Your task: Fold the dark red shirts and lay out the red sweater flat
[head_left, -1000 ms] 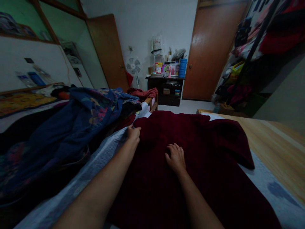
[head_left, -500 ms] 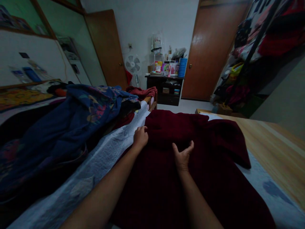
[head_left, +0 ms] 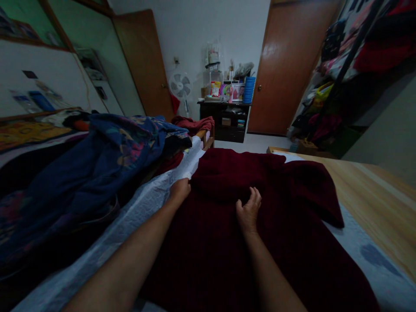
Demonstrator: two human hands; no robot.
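Observation:
A dark red knit garment (head_left: 221, 242) lies spread over a white plastic-like sheet (head_left: 152, 195). One sleeve-like part of it is bent out at the far right. My left hand (head_left: 181, 189) is closed on the garment's left edge, with the fabric pinched between thumb and fingers. Over the middle of the garment, my right hand (head_left: 249, 211) has its fingers apart and seems to rest on the cloth beside a raised fold. Nothing is gripped in it.
Left of the sheet lies a heap of clothes with a blue floral cloth (head_left: 130, 147). A wooden board (head_left: 373, 186) runs along the right. Beyond stand a fan (head_left: 180, 86), a dark cabinet (head_left: 224, 123) and a brown door (head_left: 289, 69). Clothes hang at the upper right.
My left hand has moved left and nearer, drawing the garment's left edge with it. My right hand has stayed about in place, its fingers now closer to the cloth.

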